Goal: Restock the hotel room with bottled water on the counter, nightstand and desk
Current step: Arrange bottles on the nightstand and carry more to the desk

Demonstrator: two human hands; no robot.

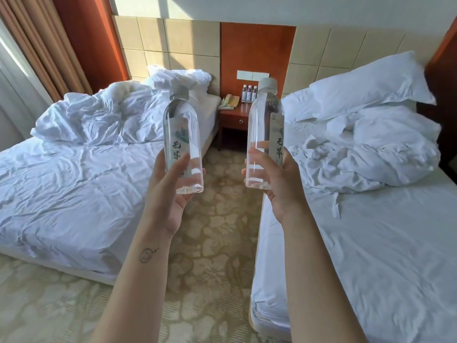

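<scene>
My left hand [168,189] grips a clear water bottle [181,129] with a grey cap and a pale label, held upright in front of me. In my right hand [279,184] is a second clear water bottle [263,125], also upright, with a white cap. Both bottles are raised over the aisle between two beds. Far ahead stands a reddish wooden nightstand [233,115] against the wall. On it stand three small bottles [249,93] beside a beige telephone [231,101].
An unmade bed [74,169] with crumpled white sheets lies on the left. A second bed [371,219] with white pillows and a bunched duvet lies on the right. Patterned carpet [222,243] runs between them toward the nightstand. Curtains [29,50] hang far left.
</scene>
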